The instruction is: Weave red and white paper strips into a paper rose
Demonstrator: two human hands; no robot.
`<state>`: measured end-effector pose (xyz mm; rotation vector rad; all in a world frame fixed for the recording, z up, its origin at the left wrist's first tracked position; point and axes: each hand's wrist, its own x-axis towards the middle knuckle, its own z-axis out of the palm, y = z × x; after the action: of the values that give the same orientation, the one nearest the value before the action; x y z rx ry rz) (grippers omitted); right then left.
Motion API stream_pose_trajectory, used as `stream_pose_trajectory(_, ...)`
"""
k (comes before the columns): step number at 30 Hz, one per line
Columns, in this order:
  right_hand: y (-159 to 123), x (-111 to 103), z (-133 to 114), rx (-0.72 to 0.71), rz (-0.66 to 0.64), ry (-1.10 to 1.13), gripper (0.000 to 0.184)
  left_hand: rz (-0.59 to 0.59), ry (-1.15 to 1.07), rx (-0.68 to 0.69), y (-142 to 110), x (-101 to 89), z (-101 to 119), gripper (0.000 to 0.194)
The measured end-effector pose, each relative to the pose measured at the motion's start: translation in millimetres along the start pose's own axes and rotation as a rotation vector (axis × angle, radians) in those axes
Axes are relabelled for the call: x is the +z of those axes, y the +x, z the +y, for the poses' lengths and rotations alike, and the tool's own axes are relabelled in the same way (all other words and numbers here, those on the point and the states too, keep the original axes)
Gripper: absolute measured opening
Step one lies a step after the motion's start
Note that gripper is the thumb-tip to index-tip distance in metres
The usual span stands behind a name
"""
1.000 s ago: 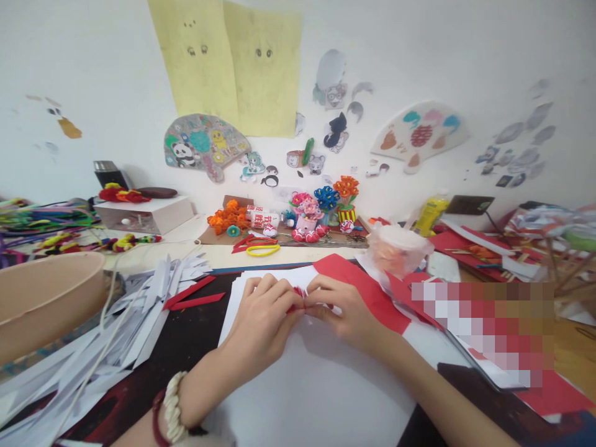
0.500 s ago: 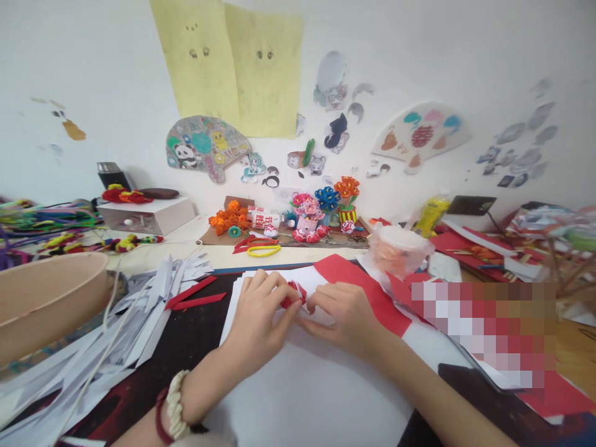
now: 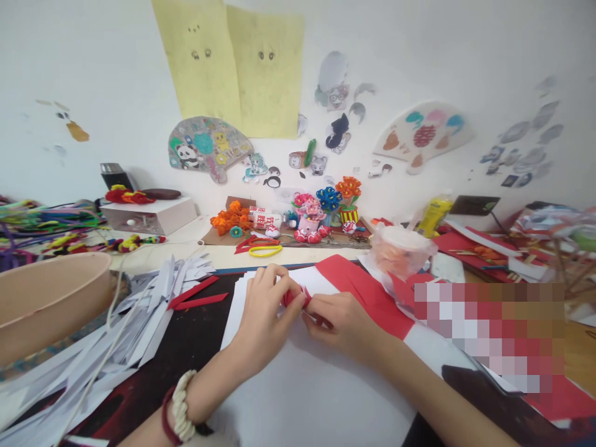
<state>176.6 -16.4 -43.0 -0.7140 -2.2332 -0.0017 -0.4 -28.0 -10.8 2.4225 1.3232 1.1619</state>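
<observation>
A small folded red paper piece [image 3: 289, 299] with a little white showing is held above a stack of white paper sheets [image 3: 298, 385]. My left hand [image 3: 267, 310] pinches it from the left between thumb and fingers. On its right side, my right hand [image 3: 342, 320] is closed, with thumb and fingertips pressed at the paper's edge. Fingers cover most of the piece, so its full shape is hidden. Behind my right hand lies a larger red paper sheet [image 3: 367, 295]. Two red paper strips [image 3: 200, 297] rest on the dark surface to the left.
Many white paper strips [image 3: 139, 329] lie heaped on the left beside a pinkish basin [image 3: 51, 298]. Scissors with a yellow handle [image 3: 265, 251] and several craft flowers [image 3: 328, 198] stand at the back. A plastic-wrapped tub [image 3: 398, 248] is at the right.
My right hand has moved slightly left and closed its fingertips on the red paper's right edge, where they stood a little apart. My left hand keeps its pinch.
</observation>
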Motion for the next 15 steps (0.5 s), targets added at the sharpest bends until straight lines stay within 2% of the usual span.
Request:
stream_pose_trajectory(6,0.2,-0.2,-0.6,0.043,-0.021,0.004,0.019,0.001,-0.081,-0.056,1.9,3.7,-3.4,0.017)
stream_pose_trajectory(12,0.0,-0.7,-0.2,0.06,-0.052,0.03,0.016,-0.099,-0.258,-0.206,0.7,5.3,-5.5,0.016)
stream_pose_trajectory(15,-0.2,-0.3,0.0,0.066,-0.055,0.031,0.014,-0.105,-0.297,-0.227,-0.1,5.7,-6.1,0.018)
